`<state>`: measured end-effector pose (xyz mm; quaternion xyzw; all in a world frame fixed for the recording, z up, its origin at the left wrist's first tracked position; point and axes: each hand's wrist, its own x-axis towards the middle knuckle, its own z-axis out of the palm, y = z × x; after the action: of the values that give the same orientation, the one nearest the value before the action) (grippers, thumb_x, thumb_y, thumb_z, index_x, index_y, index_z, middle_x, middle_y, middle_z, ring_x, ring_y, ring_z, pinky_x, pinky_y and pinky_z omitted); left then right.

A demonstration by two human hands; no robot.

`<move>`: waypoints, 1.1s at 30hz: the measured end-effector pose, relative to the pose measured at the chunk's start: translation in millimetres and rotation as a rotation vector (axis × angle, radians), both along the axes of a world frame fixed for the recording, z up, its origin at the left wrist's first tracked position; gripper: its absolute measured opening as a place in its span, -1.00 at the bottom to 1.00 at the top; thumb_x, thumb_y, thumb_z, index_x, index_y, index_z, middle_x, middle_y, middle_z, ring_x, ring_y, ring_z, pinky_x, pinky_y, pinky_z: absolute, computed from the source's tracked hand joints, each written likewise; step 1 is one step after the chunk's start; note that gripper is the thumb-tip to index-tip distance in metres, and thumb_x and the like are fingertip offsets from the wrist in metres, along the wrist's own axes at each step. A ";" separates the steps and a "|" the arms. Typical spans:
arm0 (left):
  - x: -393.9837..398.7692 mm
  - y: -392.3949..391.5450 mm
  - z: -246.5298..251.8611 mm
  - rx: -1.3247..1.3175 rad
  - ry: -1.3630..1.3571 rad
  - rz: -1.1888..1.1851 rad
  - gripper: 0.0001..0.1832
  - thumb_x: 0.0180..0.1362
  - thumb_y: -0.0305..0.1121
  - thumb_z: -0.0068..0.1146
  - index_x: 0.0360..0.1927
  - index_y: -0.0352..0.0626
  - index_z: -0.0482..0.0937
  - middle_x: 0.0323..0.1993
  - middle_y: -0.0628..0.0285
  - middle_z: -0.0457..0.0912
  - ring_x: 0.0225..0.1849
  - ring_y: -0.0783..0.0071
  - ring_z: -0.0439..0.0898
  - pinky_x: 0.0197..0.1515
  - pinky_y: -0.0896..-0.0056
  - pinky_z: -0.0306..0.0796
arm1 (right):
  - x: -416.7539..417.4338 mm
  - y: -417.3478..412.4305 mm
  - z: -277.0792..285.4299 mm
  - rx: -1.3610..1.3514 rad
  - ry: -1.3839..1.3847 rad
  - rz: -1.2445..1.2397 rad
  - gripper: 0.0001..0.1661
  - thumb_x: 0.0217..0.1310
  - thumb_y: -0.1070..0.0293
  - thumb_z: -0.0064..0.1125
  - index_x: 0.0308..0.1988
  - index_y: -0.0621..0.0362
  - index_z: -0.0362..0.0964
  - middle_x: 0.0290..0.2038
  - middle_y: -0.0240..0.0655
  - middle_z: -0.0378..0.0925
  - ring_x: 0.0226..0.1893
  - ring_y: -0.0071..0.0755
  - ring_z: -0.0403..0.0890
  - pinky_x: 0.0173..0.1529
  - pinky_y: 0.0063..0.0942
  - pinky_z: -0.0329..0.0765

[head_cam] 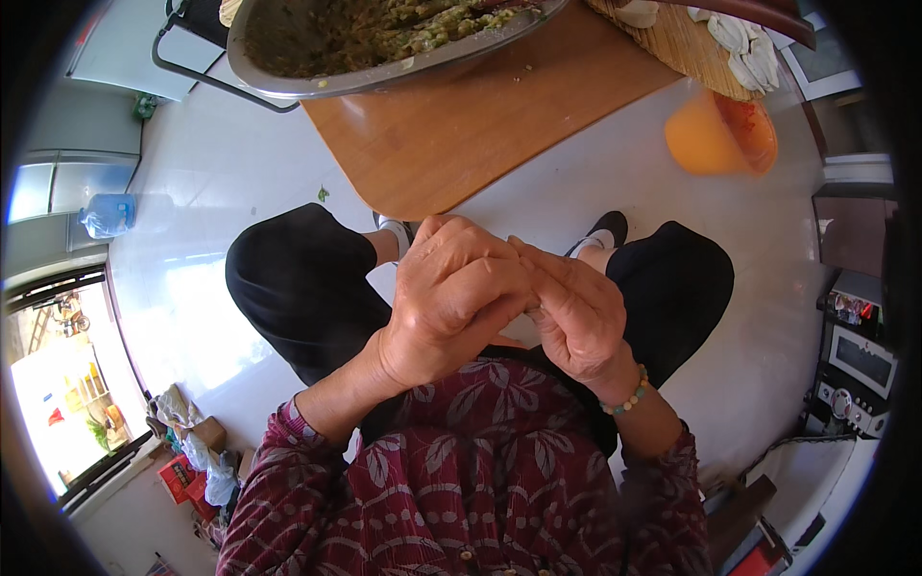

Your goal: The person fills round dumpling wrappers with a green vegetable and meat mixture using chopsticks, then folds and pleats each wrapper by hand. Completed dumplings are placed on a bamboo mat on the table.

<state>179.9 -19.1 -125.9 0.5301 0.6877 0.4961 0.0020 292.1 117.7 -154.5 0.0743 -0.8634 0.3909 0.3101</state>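
Note:
My left hand [457,288] and my right hand [576,306] meet in front of my chest, above my lap. Their fingers are bent and pressed together at the tips. Whatever may lie between them is hidden by the fingers and knuckles. Beyond them, a wide metal basin [331,88] rests on a wooden table [446,144]. Inside it is a chopped, greenish-brown filling [403,36]. At the upper right, several white dumplings [745,50] lie on a woven straw tray [670,43].
An orange plastic bowl [702,137] with red stains inside appears below the tray. A dark red-brown bar [756,16] crosses above the tray. At left are a black metal frame [216,79] and a blue water bottle [108,216] on the floor. My knees flank the table's near corner.

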 end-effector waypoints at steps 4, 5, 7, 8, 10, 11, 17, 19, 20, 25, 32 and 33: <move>-1.8 3.5 0.6 -0.047 0.029 -0.032 -0.82 -0.20 -0.48 0.34 -0.46 -0.15 0.59 -0.39 0.27 0.54 -0.38 0.37 0.47 -0.35 0.45 0.34 | 10.6 -9.8 0.0 -0.524 -0.243 0.045 -0.59 0.26 0.41 0.11 0.08 0.29 0.38 -0.15 -0.07 0.57 -0.21 -0.30 0.64 -0.11 -0.50 0.56; -2.0 4.1 2.6 -0.070 0.032 -0.053 -0.84 -0.15 -0.44 0.34 -0.45 -0.17 0.59 -0.37 0.24 0.54 -0.37 0.36 0.47 -0.34 0.45 0.34 | 14.5 -12.6 -0.1 -0.665 -0.293 0.036 -0.59 0.26 0.40 0.11 0.09 0.28 0.38 -0.16 -0.10 0.57 -0.21 -0.34 0.63 -0.11 -0.53 0.56; -3.1 3.7 4.1 0.012 0.031 -0.085 -0.81 0.00 -0.32 0.28 -0.41 -0.23 0.58 -0.34 0.17 0.55 -0.36 0.37 0.48 -0.32 0.44 0.36 | 21.5 -18.1 -1.5 -0.946 -0.391 0.013 -0.58 0.26 0.38 0.13 0.10 0.26 0.38 -0.18 -0.17 0.58 -0.22 -0.41 0.62 -0.11 -0.60 0.55; -3.7 2.8 4.5 0.053 0.030 -0.101 -0.76 0.07 -0.27 0.25 -0.39 -0.27 0.58 -0.33 0.13 0.55 -0.35 0.37 0.49 -0.31 0.44 0.37 | 21.3 -20.3 -11.3 -1.144 -0.245 0.089 -0.59 0.25 0.37 0.13 0.08 0.25 0.38 -0.12 -0.17 0.56 -0.15 -0.39 0.62 -0.08 -0.59 0.58; 5.2 -5.2 0.5 0.161 -0.072 0.051 -0.70 0.04 -0.21 0.28 -0.31 -0.25 0.57 -0.30 0.11 0.57 -0.33 0.34 0.53 -0.31 0.41 0.39 | 17.4 -21.5 0.2 -1.420 -0.197 0.084 -0.61 0.25 0.39 0.12 0.05 0.25 0.38 -0.06 -0.13 0.53 -0.10 -0.32 0.61 -0.06 -0.52 0.61; 11.4 -11.6 -3.4 0.214 -0.124 0.127 -0.66 0.03 -0.19 0.30 -0.27 -0.24 0.56 -0.28 0.10 0.58 -0.32 0.32 0.55 -0.30 0.39 0.39 | 16.7 -21.2 4.3 -1.557 -0.170 0.082 -0.63 0.25 0.40 0.12 0.04 0.25 0.38 -0.03 -0.11 0.52 -0.07 -0.28 0.60 -0.06 -0.48 0.62; 30.4 -14.5 -24.6 0.018 -0.548 0.110 -0.54 0.02 -0.08 0.32 -0.28 -0.25 0.41 -0.41 0.23 0.44 -0.42 0.47 0.42 -0.35 0.46 0.38 | 15.9 -27.3 8.2 -1.628 -0.122 0.071 -0.67 0.27 0.46 0.07 0.03 0.21 0.38 0.04 -0.07 0.46 0.00 -0.20 0.56 0.09 -0.28 0.57; 32.2 -10.9 -22.6 -0.009 -0.556 0.128 -0.57 -0.01 -0.18 0.37 -0.27 -0.24 0.41 -0.40 0.23 0.45 -0.43 0.48 0.42 -0.36 0.47 0.37 | 14.8 -32.2 7.9 -1.635 -0.104 0.024 -0.68 0.27 0.48 0.07 0.03 0.21 0.38 0.06 -0.06 0.44 -0.01 -0.22 0.56 0.09 -0.29 0.56; 33.3 -9.5 -22.2 -0.017 -0.545 0.150 -0.59 -0.02 -0.23 0.37 -0.27 -0.23 0.41 -0.40 0.23 0.45 -0.44 0.47 0.42 -0.37 0.47 0.37 | 13.8 -34.9 7.1 -1.633 -0.097 -0.003 -0.69 0.27 0.48 0.07 0.02 0.22 0.38 0.06 -0.05 0.44 -0.02 -0.24 0.56 0.09 -0.31 0.56; 33.6 -2.4 -12.4 -0.078 -0.332 0.227 -0.67 -0.06 -0.45 0.37 -0.27 -0.22 0.44 -0.39 0.20 0.48 -0.46 0.40 0.44 -0.40 0.45 0.39 | 14.0 -40.9 -0.7 -1.537 -0.075 -0.014 -0.73 0.26 0.50 0.08 -0.03 0.26 0.41 0.06 -0.06 0.44 -0.03 -0.32 0.56 0.08 -0.42 0.56; 32.3 -1.8 -10.3 0.044 0.023 0.195 -0.69 -0.13 -0.64 0.30 -0.25 -0.22 0.52 -0.38 0.14 0.54 -0.46 0.35 0.52 -0.45 0.46 0.40 | 18.4 -39.3 -2.0 -1.189 -0.106 -0.013 -0.82 0.26 0.54 0.05 -0.13 0.31 0.47 0.07 -0.10 0.43 -0.01 -0.36 0.54 0.07 -0.49 0.55; 32.1 -3.2 -10.6 0.045 0.045 0.195 -0.69 -0.13 -0.63 0.30 -0.26 -0.22 0.52 -0.38 0.14 0.54 -0.46 0.35 0.52 -0.46 0.46 0.40 | 17.9 -39.4 -0.7 -1.145 -0.098 -0.007 -0.83 0.25 0.56 0.05 -0.14 0.31 0.47 0.07 -0.10 0.43 0.00 -0.36 0.54 0.07 -0.51 0.55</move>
<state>212.0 -22.2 -136.5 0.4717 0.7246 0.4971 -0.0737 310.0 78.4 -155.2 -0.1266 -0.5276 0.7981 0.2619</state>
